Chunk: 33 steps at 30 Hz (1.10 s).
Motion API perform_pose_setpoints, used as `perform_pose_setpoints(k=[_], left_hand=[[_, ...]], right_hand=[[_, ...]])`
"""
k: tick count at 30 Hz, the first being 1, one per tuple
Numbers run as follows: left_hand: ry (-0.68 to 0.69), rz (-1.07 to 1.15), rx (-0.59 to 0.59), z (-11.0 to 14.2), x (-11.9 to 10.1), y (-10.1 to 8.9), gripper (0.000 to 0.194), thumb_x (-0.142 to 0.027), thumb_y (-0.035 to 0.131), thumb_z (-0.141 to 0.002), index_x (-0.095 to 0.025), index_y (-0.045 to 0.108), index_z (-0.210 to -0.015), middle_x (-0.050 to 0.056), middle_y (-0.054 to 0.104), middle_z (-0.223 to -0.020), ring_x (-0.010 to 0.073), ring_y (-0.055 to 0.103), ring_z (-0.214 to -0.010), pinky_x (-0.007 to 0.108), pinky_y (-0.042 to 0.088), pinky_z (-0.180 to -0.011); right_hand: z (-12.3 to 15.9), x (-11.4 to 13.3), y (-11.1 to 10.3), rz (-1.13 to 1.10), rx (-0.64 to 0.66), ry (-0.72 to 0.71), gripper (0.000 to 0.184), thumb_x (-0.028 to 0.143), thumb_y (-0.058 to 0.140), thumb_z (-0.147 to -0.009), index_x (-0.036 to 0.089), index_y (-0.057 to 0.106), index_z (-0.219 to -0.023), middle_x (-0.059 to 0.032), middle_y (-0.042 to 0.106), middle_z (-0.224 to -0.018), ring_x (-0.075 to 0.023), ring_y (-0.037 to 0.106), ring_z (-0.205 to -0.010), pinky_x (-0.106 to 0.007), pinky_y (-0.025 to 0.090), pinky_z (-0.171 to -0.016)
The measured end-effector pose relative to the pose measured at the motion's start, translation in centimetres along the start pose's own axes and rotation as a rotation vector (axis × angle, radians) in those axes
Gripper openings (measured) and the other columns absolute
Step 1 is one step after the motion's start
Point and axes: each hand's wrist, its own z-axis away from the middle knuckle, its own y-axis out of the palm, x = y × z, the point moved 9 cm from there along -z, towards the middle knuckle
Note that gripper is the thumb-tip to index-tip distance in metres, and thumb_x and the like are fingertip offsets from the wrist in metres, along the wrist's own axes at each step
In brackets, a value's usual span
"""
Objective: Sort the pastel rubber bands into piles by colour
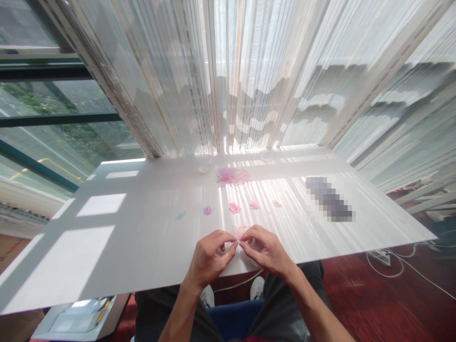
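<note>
Pose: left hand (208, 256) and right hand (265, 251) rise from the bottom of the view, forearms angled toward each other, wrists near the table's front edge, backs of the hands up, nearly meeting at the centre.

Grip: both hands are closed in a tight pinch, the fingertips (236, 243) of each pressing together on one crinkled pink piece (239, 232) (tissue or thin plastic, too small to say which).

Held piece: it sits just above the meeting fingertips, over the near part of the white table (107, 256).

Loose pieces: ahead of the hands lie three small pink pieces (234, 207), well apart from one another, with a pale yellow piece (276, 203) to the right and a pale teal piece (180, 215) to the left. A pink heap (232, 176) lies beyond them, near the far edge.

Far edge: a clear glass (204, 164) stands left of the heap. A clear round object (266, 156) lies to its right.

Right side: a pixelated, unreadable object (328, 198) lies on the table.

Surroundings: sheer curtains (249, 71) hang behind the table, and a power strip (379, 257) sits on red carpet (356, 294).
</note>
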Motion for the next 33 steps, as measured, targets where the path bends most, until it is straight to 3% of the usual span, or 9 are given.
perform_pose_setpoints(k=[33], left_hand=[[-0.051, -0.007, 0.024, 0.0, 0.4, 0.2, 0.009, -0.021, 0.063, -0.095, -0.021, 0.069, -0.089, 0.001, 0.068, -0.078, 0.0121, 0.058, -0.064, 0.023, 0.049, -0.063]], right_hand=[[0.0, -0.6, -1.1, -0.041, -0.067, 0.104, 0.014, 0.032, 0.064, -0.095, 0.022, 0.068, -0.086, -0.0013, 0.066, -0.078, -0.0149, 0.060, -0.069, -0.026, 0.050, -0.064]])
